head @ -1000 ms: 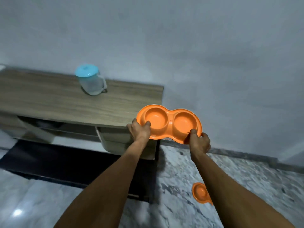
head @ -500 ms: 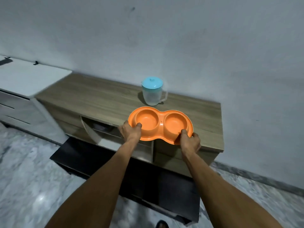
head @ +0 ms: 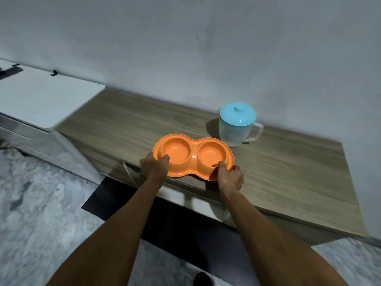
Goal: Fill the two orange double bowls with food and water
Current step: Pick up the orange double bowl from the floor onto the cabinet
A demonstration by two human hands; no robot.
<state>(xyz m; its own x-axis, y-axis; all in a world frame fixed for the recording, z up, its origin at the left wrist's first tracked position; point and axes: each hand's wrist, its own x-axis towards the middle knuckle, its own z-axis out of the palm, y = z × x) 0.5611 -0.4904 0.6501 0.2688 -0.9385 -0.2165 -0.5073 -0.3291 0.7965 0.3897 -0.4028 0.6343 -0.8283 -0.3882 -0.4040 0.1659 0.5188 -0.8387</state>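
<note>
An orange double bowl (head: 193,156), a peanut-shaped plastic dish with two round wells, both empty, sits level at the front edge of a wooden cabinet top (head: 288,168), its near rim overhanging slightly. Behind its right well stands a clear jug (head: 237,125) with a pale blue lid.

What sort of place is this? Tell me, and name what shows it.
Probably a room in a home: a low wooden cabinet against a plain wall, a marble-patterned floor, and a lidded plastic jug beside the orange double bowl.
</note>
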